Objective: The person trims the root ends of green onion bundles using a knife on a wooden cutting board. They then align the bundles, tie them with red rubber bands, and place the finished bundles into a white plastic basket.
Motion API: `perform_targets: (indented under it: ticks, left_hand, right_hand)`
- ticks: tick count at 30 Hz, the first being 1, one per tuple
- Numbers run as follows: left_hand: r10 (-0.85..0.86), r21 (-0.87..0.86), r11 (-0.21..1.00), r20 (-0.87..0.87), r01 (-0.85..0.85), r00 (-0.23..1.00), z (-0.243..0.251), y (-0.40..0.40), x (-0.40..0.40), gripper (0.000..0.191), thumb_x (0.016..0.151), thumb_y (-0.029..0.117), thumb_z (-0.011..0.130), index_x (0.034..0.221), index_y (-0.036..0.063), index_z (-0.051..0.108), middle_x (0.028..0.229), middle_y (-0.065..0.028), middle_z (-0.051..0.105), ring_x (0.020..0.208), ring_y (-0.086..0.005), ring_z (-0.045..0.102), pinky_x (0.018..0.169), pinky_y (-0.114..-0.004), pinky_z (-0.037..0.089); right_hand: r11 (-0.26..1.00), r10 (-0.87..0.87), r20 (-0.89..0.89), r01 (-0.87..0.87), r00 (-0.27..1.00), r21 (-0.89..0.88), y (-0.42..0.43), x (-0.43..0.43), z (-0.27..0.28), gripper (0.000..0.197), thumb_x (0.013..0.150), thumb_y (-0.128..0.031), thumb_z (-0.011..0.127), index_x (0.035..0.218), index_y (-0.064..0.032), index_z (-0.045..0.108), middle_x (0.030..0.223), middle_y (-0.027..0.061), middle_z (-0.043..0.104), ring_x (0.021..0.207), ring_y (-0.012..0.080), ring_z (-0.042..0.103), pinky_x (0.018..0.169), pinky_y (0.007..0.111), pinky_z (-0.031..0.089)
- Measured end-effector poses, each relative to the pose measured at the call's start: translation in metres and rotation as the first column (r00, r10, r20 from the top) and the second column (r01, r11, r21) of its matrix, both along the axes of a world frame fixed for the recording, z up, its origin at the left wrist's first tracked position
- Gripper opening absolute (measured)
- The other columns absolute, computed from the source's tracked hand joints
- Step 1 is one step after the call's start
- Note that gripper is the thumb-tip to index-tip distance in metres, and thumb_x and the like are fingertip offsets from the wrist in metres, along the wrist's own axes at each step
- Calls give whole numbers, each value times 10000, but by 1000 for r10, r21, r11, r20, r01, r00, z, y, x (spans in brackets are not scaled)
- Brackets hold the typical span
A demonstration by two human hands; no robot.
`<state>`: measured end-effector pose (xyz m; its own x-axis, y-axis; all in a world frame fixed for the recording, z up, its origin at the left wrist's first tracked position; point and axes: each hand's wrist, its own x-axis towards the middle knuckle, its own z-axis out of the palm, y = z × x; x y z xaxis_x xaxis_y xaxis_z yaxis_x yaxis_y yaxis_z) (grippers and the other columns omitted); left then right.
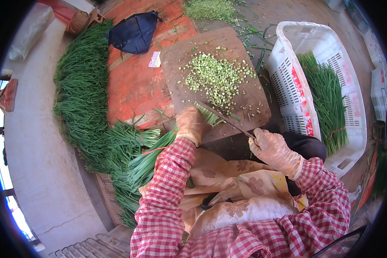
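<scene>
My gloved left hand (192, 123) grips a bundle of green garlic chives (148, 163) near its cut stem ends, over the near edge of a worn wooden board (180, 77). A red band circles the bundle behind the hand. In my gloved right hand (272, 151) is the handle of a knife (227, 120). Its narrow blade slants across the board, against or just beside the stem ends; I cannot tell if they touch. Chopped stem pieces (214, 77) lie heaped beyond the blade. My right fingers hide most of the knife's handle.
A long pile of chive bundles (82, 93) runs along the left wall. At right stands a white plastic crate (316, 32) holding banded bundles (325, 103). A dark blue cloth bag (133, 32) and a small printed card (154, 59) lie on the red sheet (135, 84). More chopped pieces (209, 9) lie behind.
</scene>
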<state>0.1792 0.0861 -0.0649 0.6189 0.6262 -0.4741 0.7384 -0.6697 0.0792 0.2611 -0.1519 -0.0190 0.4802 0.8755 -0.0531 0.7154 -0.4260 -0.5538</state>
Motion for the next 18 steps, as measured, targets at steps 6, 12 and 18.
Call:
perform_targets:
  ticks: [6, 12, 18]
  left_hand:
    - [-17, 9, 1000, 115, 16, 993, -12, 2, -4, 483, 570, 390, 818, 874, 41, 680, 895, -153, 687, 863, -277, 679, 760, -360, 541]
    - [-39, 60, 998, 114, 32, 993, -10, -5, -2, 528, 581, 400, 807, 913, 26, 639, 893, -150, 679, 862, -303, 668, 774, -380, 525]
    - [-98, 177, 982, 179, 66, 979, -28, -5, -8, 552, 544, 378, 806, 916, 8, 632, 870, -180, 674, 822, -322, 665, 729, -395, 526]
  right_hand:
    - [999, 5, 152, 0, 988, -32, 1, -8, -13, 220, 863, -189, 582, 791, -14, 468, 607, 168, 553, 554, 364, 581, 510, 439, 482]
    - [989, 52, 19, -49, 998, -140, 10, -2, -3, 199, 879, -161, 551, 825, -1, 447, 579, 193, 531, 555, 394, 577, 506, 455, 476]
    - [972, 222, 2, -221, 975, -82, 15, 15, 3, 199, 880, -145, 538, 850, 20, 431, 577, 201, 529, 572, 406, 576, 520, 474, 470]
